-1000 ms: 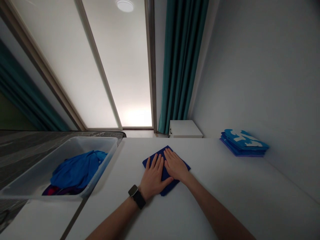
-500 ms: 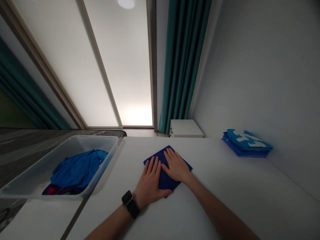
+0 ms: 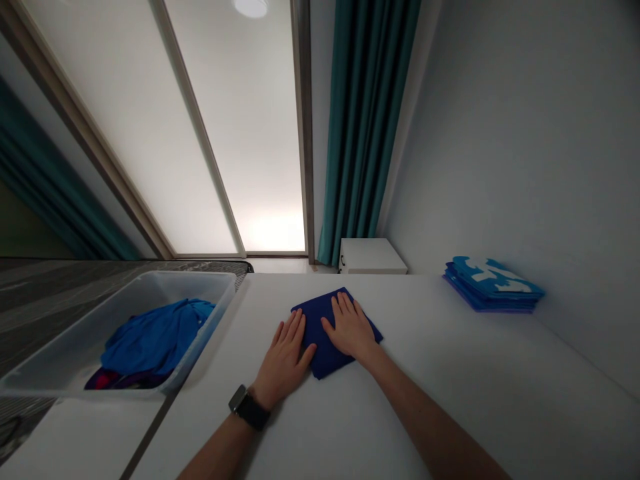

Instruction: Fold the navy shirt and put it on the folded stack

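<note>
A folded dark blue cloth (image 3: 320,327) lies on the white table (image 3: 400,400). My right hand (image 3: 351,330) rests flat on the cloth's right half, fingers stretched out. My left hand (image 3: 284,359), with a black watch on the wrist, lies flat with fingers apart at the cloth's left edge, mostly on the table; only the thumb side touches the fabric.
A clear plastic bin (image 3: 65,360) at the left holds crumpled blue and purple garments (image 3: 153,340). A stack of folded blue clothes (image 3: 493,285) sits at the table's far right by the wall. A small white cabinet (image 3: 371,257) stands beyond the table, next to teal curtains.
My left hand has slid left and toward me, off most of the cloth onto the table. The right hand stays on the cloth, which has shifted slightly.
</note>
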A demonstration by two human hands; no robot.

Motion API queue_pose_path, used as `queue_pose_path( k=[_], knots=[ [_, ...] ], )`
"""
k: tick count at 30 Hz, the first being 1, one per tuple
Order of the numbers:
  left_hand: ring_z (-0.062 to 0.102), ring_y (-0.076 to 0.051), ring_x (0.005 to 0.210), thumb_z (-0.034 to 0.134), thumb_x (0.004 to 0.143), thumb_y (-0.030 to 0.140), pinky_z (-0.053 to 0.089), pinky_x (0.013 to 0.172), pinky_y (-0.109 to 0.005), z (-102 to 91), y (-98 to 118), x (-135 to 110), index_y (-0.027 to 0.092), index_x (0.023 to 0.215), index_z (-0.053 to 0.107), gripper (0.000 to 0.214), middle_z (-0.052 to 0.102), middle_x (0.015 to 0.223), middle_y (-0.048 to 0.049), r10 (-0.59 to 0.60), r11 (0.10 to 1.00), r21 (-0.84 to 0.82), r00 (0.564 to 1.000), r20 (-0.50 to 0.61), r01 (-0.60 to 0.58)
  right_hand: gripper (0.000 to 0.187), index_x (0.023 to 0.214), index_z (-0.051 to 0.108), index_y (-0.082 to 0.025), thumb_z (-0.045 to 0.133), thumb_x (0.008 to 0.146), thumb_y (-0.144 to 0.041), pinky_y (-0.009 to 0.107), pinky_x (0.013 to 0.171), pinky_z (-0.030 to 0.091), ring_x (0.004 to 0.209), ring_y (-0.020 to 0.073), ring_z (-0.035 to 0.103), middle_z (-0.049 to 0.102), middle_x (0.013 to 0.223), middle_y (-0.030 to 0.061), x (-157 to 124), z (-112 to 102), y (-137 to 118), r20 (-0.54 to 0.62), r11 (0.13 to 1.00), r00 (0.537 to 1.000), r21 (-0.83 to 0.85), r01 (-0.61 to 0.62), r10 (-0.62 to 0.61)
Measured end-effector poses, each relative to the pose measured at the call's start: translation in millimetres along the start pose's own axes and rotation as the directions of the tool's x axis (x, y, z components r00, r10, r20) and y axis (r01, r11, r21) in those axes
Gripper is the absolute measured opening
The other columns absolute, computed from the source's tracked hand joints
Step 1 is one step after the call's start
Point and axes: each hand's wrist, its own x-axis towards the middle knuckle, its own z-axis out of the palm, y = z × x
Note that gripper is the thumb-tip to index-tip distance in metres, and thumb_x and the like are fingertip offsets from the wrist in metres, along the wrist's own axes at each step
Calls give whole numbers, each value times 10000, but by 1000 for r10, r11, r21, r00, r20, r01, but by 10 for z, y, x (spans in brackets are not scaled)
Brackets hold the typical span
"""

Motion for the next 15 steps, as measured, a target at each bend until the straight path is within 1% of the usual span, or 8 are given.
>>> queue_pose_path(
  k=[3,7,9,12,14,15],
  knots=[
    [203,-254,1455,342,976,491,255,1163,-474,14,-22,6,174,1541,116,687,220,1580,-127,-4,1000,-14,1000,1,4,685,1459,352,-39,343,945,-494,459,1155,157,1444,277,207,280,1538,199,3,-2,-20,16,1000,1000,-4,-26,26],
    [221,-250,1451,329,975,503,274,1157,-460,40,6,22,153,1533,161,680,244,1574,-126,-40,999,-1,999,-1,40,662,1457,362,-71,321,953,-500,462,1148,151,1436,279,223,310,1532,188,1,-49,-26,20,999,1000,-32,-15,16],
    [240,-259,1445,345,966,512,266,1159,-470,51,20,31,145,1527,194,686,270,1565,-129,-41,999,26,999,-19,41,652,1426,407,-71,334,949,-509,456,1144,162,1414,291,270,366,1502,194,26,-95,-23,26,999,1000,-52,6,-5],
    [272,-277,1433,397,939,528,246,1163,-488,48,26,41,145,1520,224,717,305,1551,-134,-30,997,64,998,-49,33,599,1304,525,-68,375,934,-515,428,1129,206,1345,305,375,493,1395,214,90,-152,0,39,996,997,-62,65,-63],
    [283,-278,1429,410,930,532,242,1165,-483,37,23,43,141,1515,237,725,310,1548,-136,-30,997,73,998,-46,34,573,1254,550,-60,382,934,-504,418,1125,221,1348,310,368,499,1378,227,125,-152,30,27,994,995,-51,100,-99],
    [283,-275,1429,411,929,534,241,1165,-478,31,21,42,139,1514,242,726,307,1550,-135,-31,997,73,999,-40,34,576,1258,542,-49,378,937,-498,419,1129,217,1371,312,335,468,1406,236,135,-138,49,18,993,994,-47,111,-110]
  ],
)
